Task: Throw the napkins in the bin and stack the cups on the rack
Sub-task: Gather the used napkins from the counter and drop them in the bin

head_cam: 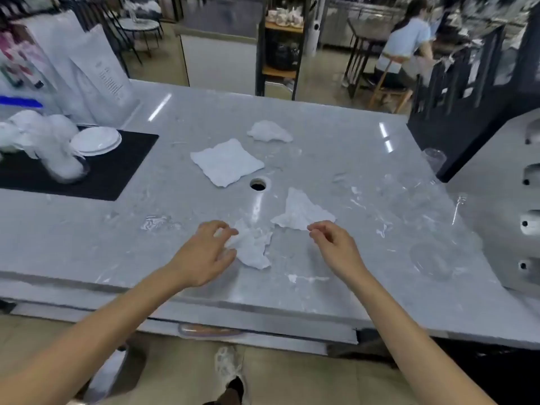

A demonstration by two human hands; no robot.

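Several white napkins lie on the grey marble counter [336, 159]. My left hand [204, 255] pinches the left edge of the nearest crumpled napkin [254, 248], which still rests on the counter. My right hand [333, 247] hovers with curled fingers at the corner of a folded napkin [301, 213] and holds nothing. Farther back are a flat square napkin [226, 162] and a crumpled one [268, 131]. A clear cup [434, 159] stands at the right edge. Another clear cup [429, 260] lies near the front right, hard to make out.
A round hole [258, 185] opens in the counter's middle. At the left, a black mat [117, 176] carries white plates [96, 140] and a clear cup stuffed with napkins [65, 168]. A white panel with holes [526, 223] stands at the right. A person sits in the background.
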